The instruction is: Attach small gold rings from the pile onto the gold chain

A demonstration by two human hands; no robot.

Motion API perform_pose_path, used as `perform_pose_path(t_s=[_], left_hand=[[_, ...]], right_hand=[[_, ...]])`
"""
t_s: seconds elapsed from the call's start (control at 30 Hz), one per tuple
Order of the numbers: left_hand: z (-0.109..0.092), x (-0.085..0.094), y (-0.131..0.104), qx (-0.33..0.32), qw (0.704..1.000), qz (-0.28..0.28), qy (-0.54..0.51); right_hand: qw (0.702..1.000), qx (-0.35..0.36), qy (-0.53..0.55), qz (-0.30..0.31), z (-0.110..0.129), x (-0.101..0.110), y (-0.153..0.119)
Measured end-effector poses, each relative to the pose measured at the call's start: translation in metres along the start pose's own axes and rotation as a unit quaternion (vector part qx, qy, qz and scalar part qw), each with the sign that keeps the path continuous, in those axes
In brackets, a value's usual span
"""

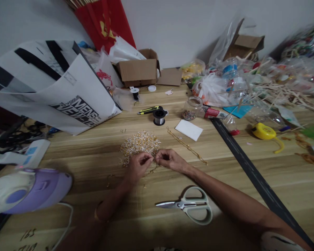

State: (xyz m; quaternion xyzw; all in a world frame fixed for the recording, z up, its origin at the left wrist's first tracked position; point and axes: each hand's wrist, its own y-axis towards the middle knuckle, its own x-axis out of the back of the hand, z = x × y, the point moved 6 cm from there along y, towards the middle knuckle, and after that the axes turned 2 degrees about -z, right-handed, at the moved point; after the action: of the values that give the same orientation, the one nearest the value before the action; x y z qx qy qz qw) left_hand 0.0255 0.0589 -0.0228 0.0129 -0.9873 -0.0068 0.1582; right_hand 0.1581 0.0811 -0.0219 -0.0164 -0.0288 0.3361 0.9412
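My left hand point(139, 166) and my right hand point(170, 159) meet at the middle of the wooden table, fingertips nearly touching. Both are pinched closed on something too small to make out. Just beyond my left hand lies a pile of gold and clear beaded pieces point(140, 143). A thin gold chain point(150, 171) trails on the table below my fingers. Another gold chain point(187, 146) lies stretched out to the right. Scissors point(193, 205) with pale handles rest nearer to me, blades pointing left.
Behind the pile are a wire spool point(159, 118), a yellow-black cutter point(149, 110), a glass jar point(190, 111) and a white card point(188, 129). A white paper bag point(75, 94) and purple appliance point(42, 190) stand left; a yellow tape measure point(263, 131) lies right.
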Motion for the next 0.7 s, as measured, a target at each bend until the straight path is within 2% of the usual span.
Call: perform_pose_path(t_s=[0.33,0.7], left_hand=[[0.0031,-0.0017,0.0001,-0.032,0.999,0.001,0.032],[-0.0040,-0.0026,-0.0022,-0.046,0.998,-0.002,0.043]], right_hand=[[1.000,0.005,0.000,0.000,0.0009,0.0001,-0.0003],[1.000,-0.005,-0.006,-0.001,-0.0005,0.0004,0.0001]])
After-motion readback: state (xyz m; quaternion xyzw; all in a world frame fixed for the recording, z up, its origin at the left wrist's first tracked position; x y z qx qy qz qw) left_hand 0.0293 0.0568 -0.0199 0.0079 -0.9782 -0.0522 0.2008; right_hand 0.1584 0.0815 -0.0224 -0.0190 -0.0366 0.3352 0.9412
